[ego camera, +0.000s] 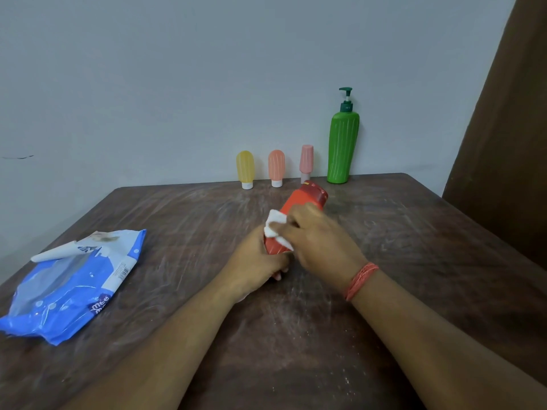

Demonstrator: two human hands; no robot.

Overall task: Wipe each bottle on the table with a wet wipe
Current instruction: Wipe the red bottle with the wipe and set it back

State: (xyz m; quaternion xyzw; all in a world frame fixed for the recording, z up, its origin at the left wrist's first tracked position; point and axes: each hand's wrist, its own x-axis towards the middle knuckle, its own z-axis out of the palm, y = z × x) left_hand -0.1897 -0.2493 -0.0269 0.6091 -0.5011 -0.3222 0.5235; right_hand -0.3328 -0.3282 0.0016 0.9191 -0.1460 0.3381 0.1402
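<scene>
A red bottle [307, 196] lies tilted away from me over the middle of the brown table [177, 217]. My left hand [254, 261] grips its near end from the left. My right hand [313, 235] holds a white wet wipe [273, 224] pressed against the bottle's side. Against the wall at the table's far edge stand a yellow tube bottle [245, 168], an orange tube bottle [276, 167], a pink bottle [306, 161] and a tall green pump bottle [342, 143].
A blue wet wipe pack [71, 285] lies on the left of the table with its flap peeled open. A brown curtain [503, 128] hangs at the right. The table's right edge runs close to the curtain.
</scene>
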